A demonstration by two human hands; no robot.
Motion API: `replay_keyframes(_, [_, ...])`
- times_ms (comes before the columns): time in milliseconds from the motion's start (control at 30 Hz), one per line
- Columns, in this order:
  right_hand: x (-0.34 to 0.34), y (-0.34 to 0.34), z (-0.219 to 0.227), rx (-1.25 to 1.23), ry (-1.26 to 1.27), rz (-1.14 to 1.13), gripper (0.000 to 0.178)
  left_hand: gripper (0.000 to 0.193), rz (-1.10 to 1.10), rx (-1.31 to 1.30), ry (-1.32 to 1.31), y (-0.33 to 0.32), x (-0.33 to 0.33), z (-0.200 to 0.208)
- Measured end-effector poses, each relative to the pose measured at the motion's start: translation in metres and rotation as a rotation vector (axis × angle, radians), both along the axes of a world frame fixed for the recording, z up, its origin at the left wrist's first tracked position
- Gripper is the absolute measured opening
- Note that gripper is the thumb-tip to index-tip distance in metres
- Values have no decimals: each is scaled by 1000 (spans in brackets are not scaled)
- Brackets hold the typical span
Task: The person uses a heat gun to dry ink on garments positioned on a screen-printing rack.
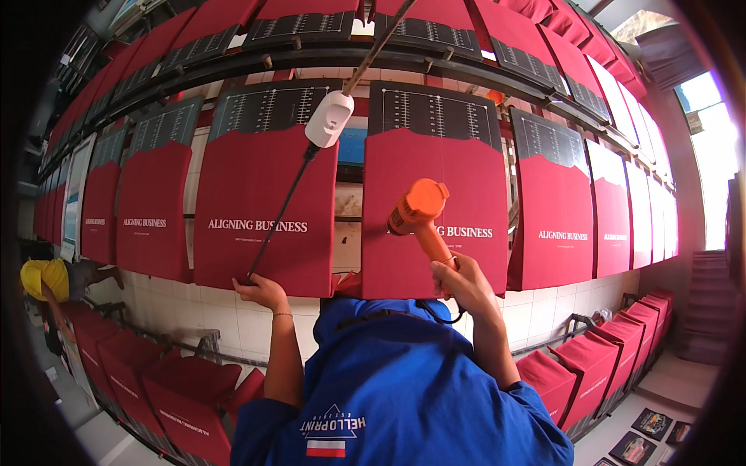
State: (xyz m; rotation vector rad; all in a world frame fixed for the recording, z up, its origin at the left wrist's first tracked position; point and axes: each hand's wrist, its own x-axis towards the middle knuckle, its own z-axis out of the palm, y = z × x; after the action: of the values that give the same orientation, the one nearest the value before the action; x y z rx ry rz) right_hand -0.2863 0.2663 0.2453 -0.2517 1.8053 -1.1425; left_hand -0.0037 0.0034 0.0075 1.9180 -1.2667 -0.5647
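Orange hair-dryer-style blower (pixel 427 200): raised over the near half of a red fabric panel (pixel 466 182), its round head hiding part of the white lettering (pixel 478 232). Right hand (pixel 468 286) wrapped round the handle, fingers closed. Whether the blower is running: cannot tell. Gap to cloth: cannot judge.

Beneath the blower: panel lies over a black ruled board (pixel 435 109), whose marked far end shows bare beyond the cloth. Left of the blower: a second red panel (pixel 256 171), lettered alike. Across it runs a black cable (pixel 288 198); left hand (pixel 265 293) has its fingertips together on the lower end. Cable rises to a white socket connector (pixel 329 118), left of and beyond the blower, hung on a brown cord (pixel 378 48).

Notes on method (judgement): sweep the blower evenly over the whole line of lettering, no dwelling on one spot, since heat could mark print or cloth. Hold its head off the surface. With the left hand, lift the cable clear so that it cannot drag across either print. Leave slack; a hard pull might part the connector.

Farthest left of the blower: a co-worker in a yellow shirt (pixel 44 279).
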Motion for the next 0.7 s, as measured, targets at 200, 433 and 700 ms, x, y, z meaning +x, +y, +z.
replay_keyframes(200, [2, -5, -1, 11, 36, 25, 28, 59, 4, 21, -46, 0, -1, 1])
replay_keyframes(433, [-1, -4, -1, 5, 13, 45, 31, 59, -1, 5, -53, 0, 0, -1])
replay_keyframes(700, [1, 4, 7, 30, 37, 14, 29, 59, -11, -4, -59, -1, 0, -2])
